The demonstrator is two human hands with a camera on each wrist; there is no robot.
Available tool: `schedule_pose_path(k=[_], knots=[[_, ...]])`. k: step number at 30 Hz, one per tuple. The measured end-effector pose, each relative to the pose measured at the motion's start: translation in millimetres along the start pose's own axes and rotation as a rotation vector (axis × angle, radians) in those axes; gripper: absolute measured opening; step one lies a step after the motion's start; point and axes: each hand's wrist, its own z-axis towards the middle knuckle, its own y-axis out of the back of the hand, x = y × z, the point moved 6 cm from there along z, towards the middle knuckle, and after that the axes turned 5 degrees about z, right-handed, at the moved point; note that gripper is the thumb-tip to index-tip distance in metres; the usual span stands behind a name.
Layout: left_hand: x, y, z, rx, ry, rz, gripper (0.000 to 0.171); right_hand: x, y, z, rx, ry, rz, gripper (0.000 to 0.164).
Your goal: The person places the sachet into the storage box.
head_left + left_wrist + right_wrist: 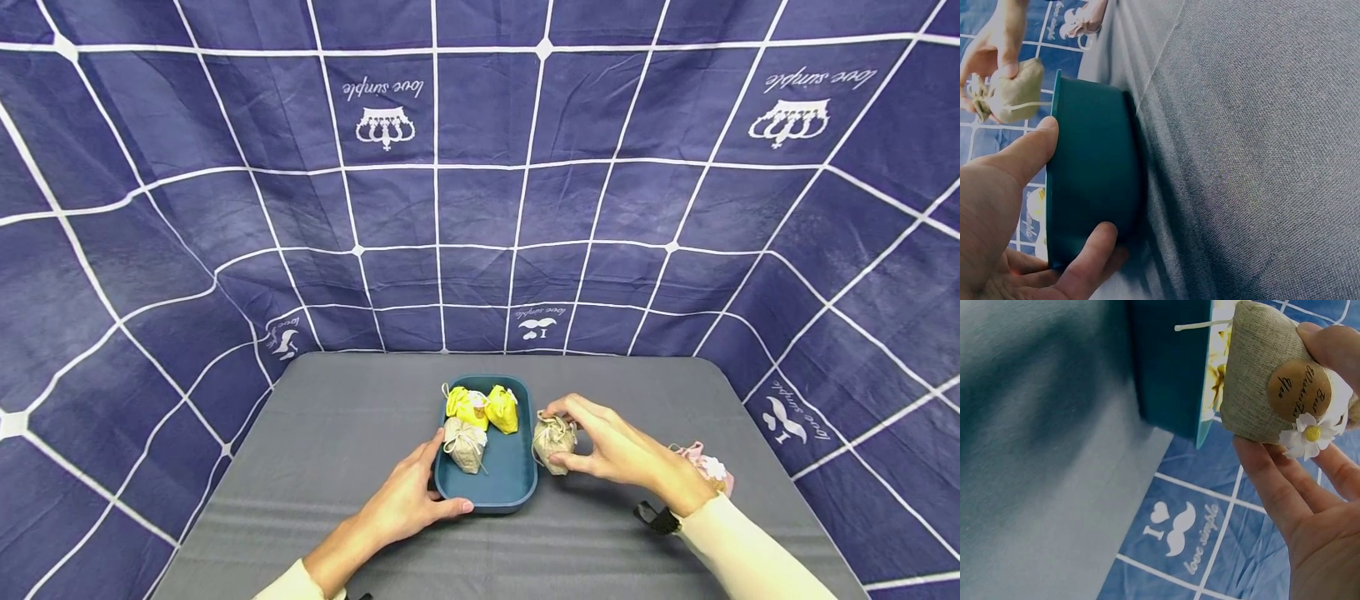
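My right hand (618,446) grips a beige drawstring pouch (553,440) between thumb and fingers, just off the right side of a blue plastic bin (498,497). In the right wrist view the pouch (1260,381) bears a round brown sticker and a white daisy, and is raised near the rim's height. My left hand (405,496) holds the bin at its near left corner, thumb on the rim and fingers against the outer wall (1094,162). Inside lie yellow pouches (502,408) at the far end and another beige pouch (465,446) at the left.
A pink pouch (705,465) with a white flower lies on the grey table (330,433) at the right, partly behind my right forearm. Blue cloth with white grid lines (480,208) hangs around the table's back and sides. A black strap (656,518) is at my right wrist.
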Motion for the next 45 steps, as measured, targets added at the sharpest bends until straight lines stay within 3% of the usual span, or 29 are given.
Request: schedule_pose_path(k=[21, 38, 45], knots=[[0.5, 0.5, 0.7, -0.019, -0.005, 0.004, 0.13, 7.2, -12.8, 39.5, -0.027, -0.044, 0.077, 0.059], [0.0, 1.2, 1.9, -0.035, -0.018, 0.015, 0.13, 2.5, -37.7, 51.4, 0.031, -0.116, 0.09, 0.056], [0.3, 0.8, 2.4, -0.029, -0.021, 0.003, 0.131, 0.1, -47.1, 53.9, 0.048, -0.106, 0.104, 0.056]])
